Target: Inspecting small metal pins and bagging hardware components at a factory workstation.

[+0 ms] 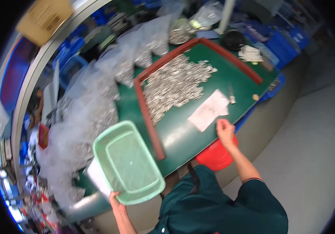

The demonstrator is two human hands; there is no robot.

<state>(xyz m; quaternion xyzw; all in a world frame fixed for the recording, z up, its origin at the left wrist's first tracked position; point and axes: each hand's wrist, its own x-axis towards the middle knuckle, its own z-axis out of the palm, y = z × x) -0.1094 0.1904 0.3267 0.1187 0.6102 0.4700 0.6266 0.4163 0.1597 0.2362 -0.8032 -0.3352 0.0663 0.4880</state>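
Head view: the left hand [114,199] is clamped on the rim of a light green plastic mesh basket [131,162], at the left corner of its near end. The right hand [225,130] is well apart from it, near the front edge of the desk [230,70], its fingers bent close together; I cannot tell whether they pinch anything. The basket is in front of the person, to the left, overlapping the desk's near left part; whether it touches the surface I cannot tell. Its long axis runs aslant, from the far left down to the near right, and its open side faces up toward the camera. It is rectangular with rounded corners, a smooth rolled rim, finely perforated walls and a flat floor.

The desktop is green, smooth and glossy, catching a pale sheen. Reddish-brown strips, apparently wood, form a three-sided frame [146,113], open toward the person, around a rough heap of small, flat, silvery pieces [177,82]. Nearer the right hand lies a thin pinkish-white sheet [209,110], also set aslant, with a slim pale-handled tool [232,99] just beside it. Below the right hand shows a rounded, smooth red object [216,154], probably a stool. Along the left stand crumpled, translucent plastic bags [93,109], with greyish contents bulging in their lower parts.
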